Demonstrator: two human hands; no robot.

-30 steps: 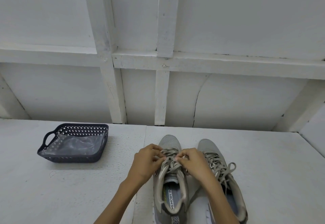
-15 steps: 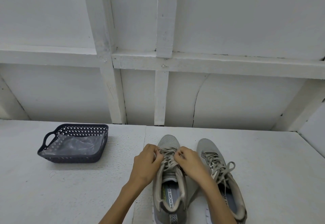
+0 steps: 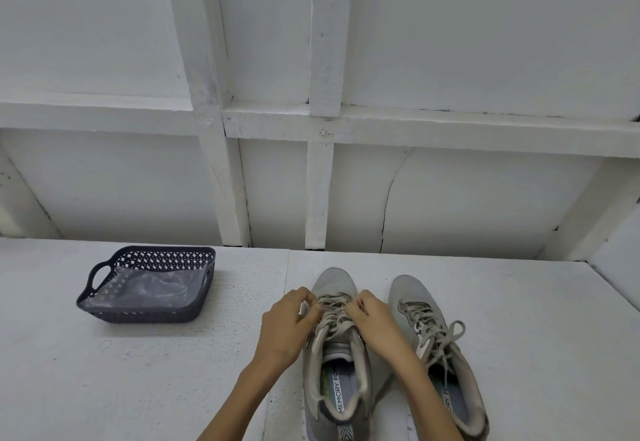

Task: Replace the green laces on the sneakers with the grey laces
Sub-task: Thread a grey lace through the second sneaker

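Left hand [image 3: 287, 324] and right hand [image 3: 375, 324], fingers curled, pinch grey laces [image 3: 333, 303] between them atop one sneaker [image 3: 334, 279], seemingly one strand each. Second sneaker [image 3: 410, 290] just beside, bow tied. Dark basket [image 3: 145, 316] well apart on white table [image 3: 104, 388].

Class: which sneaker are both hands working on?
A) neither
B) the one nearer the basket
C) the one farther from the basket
B: the left hand and the right hand both pinch the laces of the sneaker nearer the basket.
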